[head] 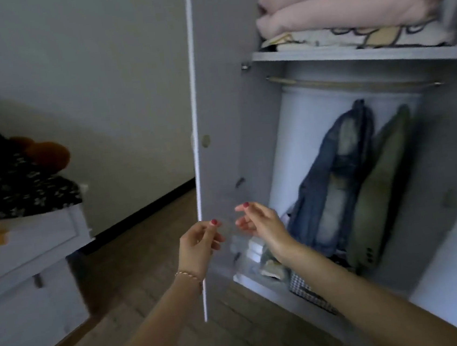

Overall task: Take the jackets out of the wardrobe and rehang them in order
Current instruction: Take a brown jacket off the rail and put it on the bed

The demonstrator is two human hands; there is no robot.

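The wardrobe stands open. A blue denim jacket (335, 178) and an olive green jacket (381, 185) hang side by side low inside it, under the bare hanging rail (353, 83). My left hand (198, 243) grips the free edge of the left wardrobe door (214, 104), thumb and curled fingers on its inner face. My right hand (260, 223) hovers just right of it in front of the door's inner side, fingers loosely spread and holding nothing, left of the denim jacket and apart from it.
Folded pink blankets (344, 0) lie on the upper shelf (350, 54). Folded items and a checked basket (310, 293) sit on the wardrobe floor. At the left stands a white dresser (32, 249) with dark floral cloth and soft toys on top. The floor is wood.
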